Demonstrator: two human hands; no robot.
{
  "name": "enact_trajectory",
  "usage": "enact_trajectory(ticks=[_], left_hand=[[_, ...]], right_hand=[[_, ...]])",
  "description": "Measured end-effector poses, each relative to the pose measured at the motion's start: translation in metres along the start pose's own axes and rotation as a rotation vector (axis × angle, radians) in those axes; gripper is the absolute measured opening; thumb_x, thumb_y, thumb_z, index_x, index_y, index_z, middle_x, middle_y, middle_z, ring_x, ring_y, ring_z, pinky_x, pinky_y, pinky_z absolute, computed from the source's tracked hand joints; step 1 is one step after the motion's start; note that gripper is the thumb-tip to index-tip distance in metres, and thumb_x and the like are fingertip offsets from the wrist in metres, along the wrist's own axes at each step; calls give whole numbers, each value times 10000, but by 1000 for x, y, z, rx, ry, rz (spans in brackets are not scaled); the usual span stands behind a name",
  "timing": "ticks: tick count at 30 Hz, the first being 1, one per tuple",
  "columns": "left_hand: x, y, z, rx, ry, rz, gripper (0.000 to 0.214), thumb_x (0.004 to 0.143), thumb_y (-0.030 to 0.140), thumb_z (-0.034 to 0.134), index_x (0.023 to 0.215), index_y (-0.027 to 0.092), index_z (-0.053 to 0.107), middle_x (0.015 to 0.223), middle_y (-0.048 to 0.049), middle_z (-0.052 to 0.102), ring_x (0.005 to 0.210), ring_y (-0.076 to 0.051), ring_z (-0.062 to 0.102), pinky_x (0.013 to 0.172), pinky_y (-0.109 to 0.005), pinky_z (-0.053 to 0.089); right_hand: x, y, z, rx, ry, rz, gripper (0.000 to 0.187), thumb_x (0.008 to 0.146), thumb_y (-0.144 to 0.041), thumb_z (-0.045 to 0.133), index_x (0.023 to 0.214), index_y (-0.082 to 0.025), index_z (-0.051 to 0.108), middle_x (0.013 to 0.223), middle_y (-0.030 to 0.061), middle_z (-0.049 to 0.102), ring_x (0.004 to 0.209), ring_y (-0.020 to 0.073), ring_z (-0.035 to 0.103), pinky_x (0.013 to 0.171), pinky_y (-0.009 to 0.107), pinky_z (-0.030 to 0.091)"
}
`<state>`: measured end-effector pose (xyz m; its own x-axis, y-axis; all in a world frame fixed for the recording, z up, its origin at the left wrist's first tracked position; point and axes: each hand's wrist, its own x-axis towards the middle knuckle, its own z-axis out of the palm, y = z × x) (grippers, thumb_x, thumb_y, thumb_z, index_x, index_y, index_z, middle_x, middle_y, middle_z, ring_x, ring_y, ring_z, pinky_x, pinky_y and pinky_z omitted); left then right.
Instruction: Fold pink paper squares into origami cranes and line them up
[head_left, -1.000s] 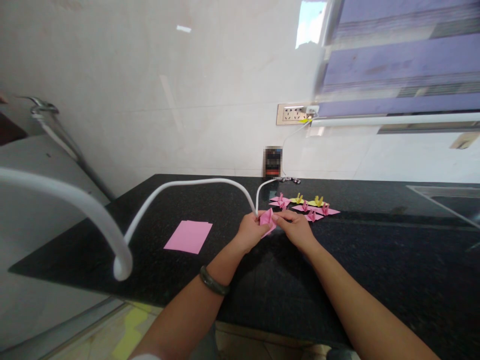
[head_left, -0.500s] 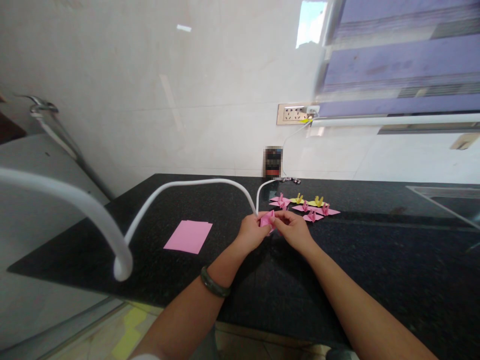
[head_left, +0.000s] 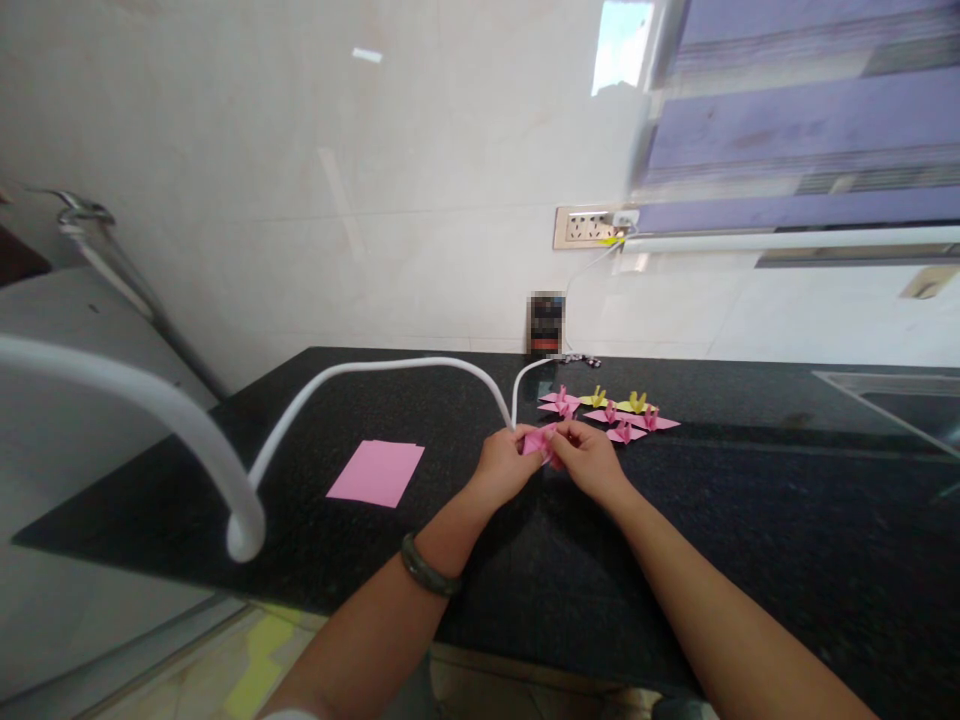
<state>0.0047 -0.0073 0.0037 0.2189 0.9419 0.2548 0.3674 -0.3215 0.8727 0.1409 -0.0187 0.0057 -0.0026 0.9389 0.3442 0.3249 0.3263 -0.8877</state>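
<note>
A folded piece of pink origami paper is pinched between both hands just above the dark countertop. My left hand grips its left side, and my right hand has thumb and fingers closed on its right side. The fingers cover much of the paper, so its exact shape is partly hidden. Just beyond my right hand stand several finished paper cranes, among them a pink crane and a yellow crane. To the left of my hands lies a small stack of square pink paper.
A white flexible cable-like arm curves across the counter from the left to near my hands. Against the wall leans a phone-like device with a blurred screen, below a power socket. A sink edge shows at the right.
The pink paper between my fingers has shifted and looks flatter, its upright point lower than before. Both hands stay in nearly the same place.
</note>
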Motion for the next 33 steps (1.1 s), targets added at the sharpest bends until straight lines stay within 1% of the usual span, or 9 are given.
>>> enact_trajectory(ticks=[4,9,13,19,33], left_hand=[[1,-1,1,-109,6,-61,243,599,188,600,839,144,602,708,-31,630,603,-115,556,564,-202,434],[2,-1,1,-274,-31,-137,270,583,239,626,824,133,569,689,-31,620,557,-113,556,506,-211,450],[2,-2,1,-358,-49,-147,294,571,261,639,817,120,565,700,-36,617,571,-117,563,509,-219,460],[2,-4,0,-367,-49,-131,290,576,248,633,827,111,585,717,-50,627,588,-118,571,527,-211,450],[2,-2,-2,-283,-54,-130,289,589,200,604,862,104,602,773,-83,648,650,-147,591,567,-225,454]], right_hand=[[0,0,-1,6,-4,14,247,734,-361,452,663,-142,542,496,-6,529,436,99,470,432,210,379],[0,-2,-1,25,-20,23,246,740,-358,444,676,-144,545,495,-8,535,438,102,481,441,211,383],[0,-2,-1,35,-17,34,243,745,-358,441,695,-146,549,497,-9,534,442,104,487,440,208,384],[0,-1,-1,29,-25,50,250,746,-371,440,717,-151,556,498,-9,539,440,106,490,437,208,386],[1,1,-2,1,-49,47,276,756,-394,430,737,-153,562,512,-4,552,447,108,495,450,212,393]])
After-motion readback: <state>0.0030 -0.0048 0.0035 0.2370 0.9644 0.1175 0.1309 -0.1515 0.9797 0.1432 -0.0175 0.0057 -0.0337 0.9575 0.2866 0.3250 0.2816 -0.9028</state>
